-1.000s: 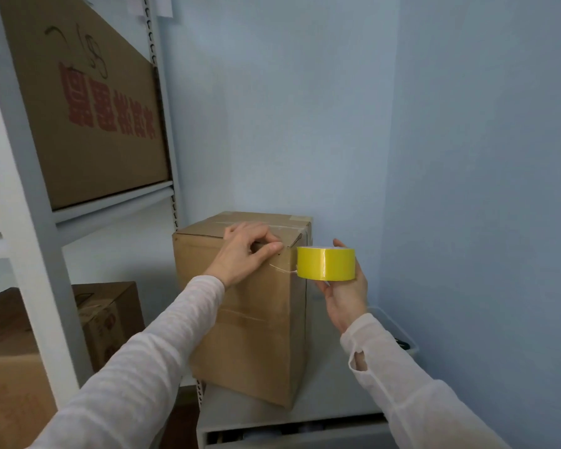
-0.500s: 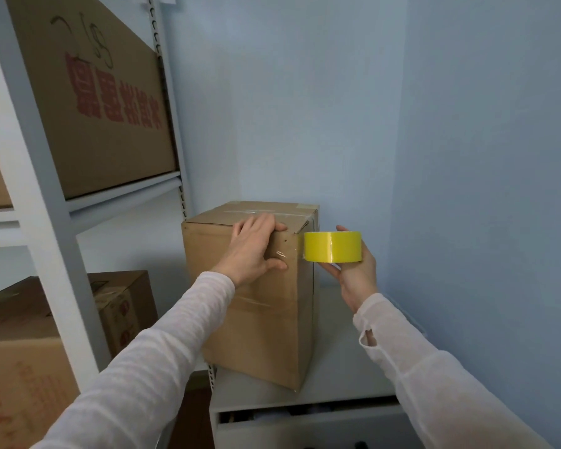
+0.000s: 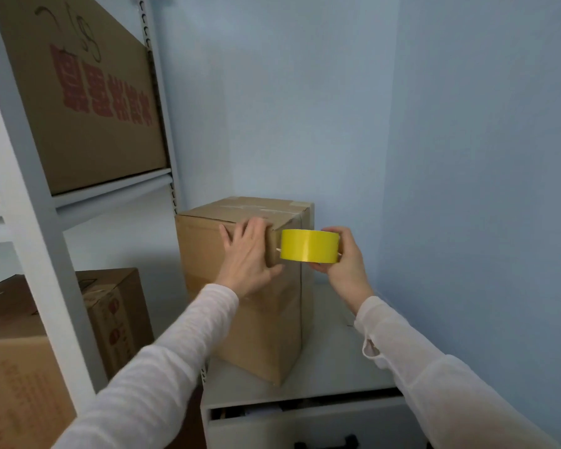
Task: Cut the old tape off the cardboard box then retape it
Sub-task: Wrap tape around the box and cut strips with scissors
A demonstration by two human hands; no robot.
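A tall brown cardboard box stands on a grey cabinet top in the corner, its top flaps closed with tape across them. My left hand lies flat with straight fingers against the box's near face, just under the top edge. My right hand grips a yellow roll of tape right beside the box's near vertical corner. A short strip runs from the roll to the box face under my left fingers.
A white metal shelving rack stands to the left, holding a large printed cardboard box above and more boxes below. Blue walls close in behind and to the right. A drawer under the cabinet top is slightly open.
My left hand went from pinching the tape end at the box's corner to pressing flat on the box face. The roll moved closer to the box corner.
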